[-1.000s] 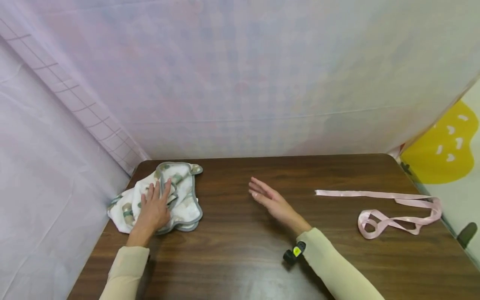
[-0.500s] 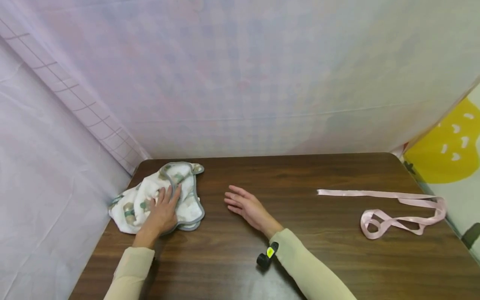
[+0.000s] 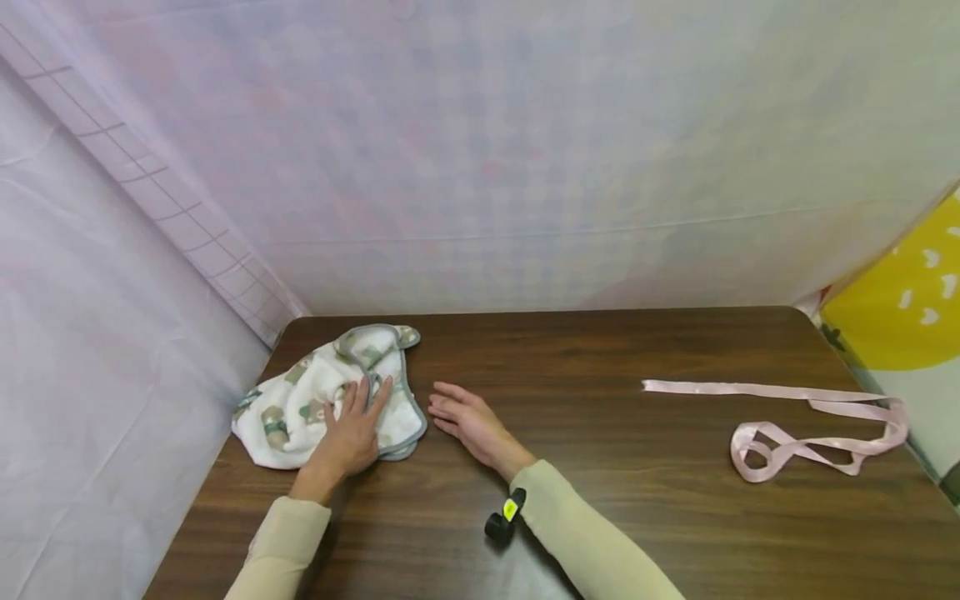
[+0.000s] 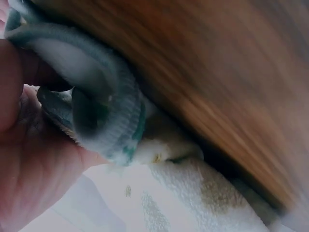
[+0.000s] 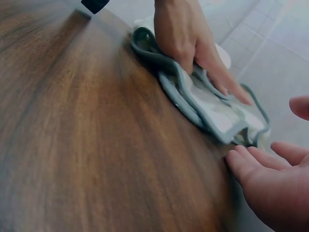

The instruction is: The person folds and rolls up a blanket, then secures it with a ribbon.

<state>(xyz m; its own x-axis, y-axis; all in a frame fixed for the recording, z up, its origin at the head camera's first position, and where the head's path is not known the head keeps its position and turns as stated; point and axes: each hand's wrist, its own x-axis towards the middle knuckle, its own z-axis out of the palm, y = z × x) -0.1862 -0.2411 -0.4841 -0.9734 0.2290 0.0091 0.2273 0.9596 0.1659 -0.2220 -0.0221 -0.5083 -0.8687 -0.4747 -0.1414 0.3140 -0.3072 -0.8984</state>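
A white terry cloth (image 3: 288, 417) with a bear print and grey-green edging lies folded and rumpled at the table's left end. My left hand (image 3: 348, 437) rests on it, fingers spread and pointing away from me. In the left wrist view the curled edging (image 4: 120, 111) runs close by that hand's fingers. My right hand (image 3: 472, 423) hovers just right of the cloth, fingers loosely extended and holding nothing. The right wrist view shows its fingertips near the cloth's trimmed corner, with the left hand (image 5: 181, 38) pressing down behind.
A long pink satin ribbon (image 3: 720, 388) lies looped on the right of the brown wooden table (image 3: 570, 467). Pale fabric walls (image 3: 487, 167) stand behind and to the left. A small black device (image 3: 504, 518) sits at the right wrist.
My right hand has come left from the middle of the table to beside the cloth. The left hand has slid right across the cloth, whose upper folds have shifted. The view has turned slightly left.
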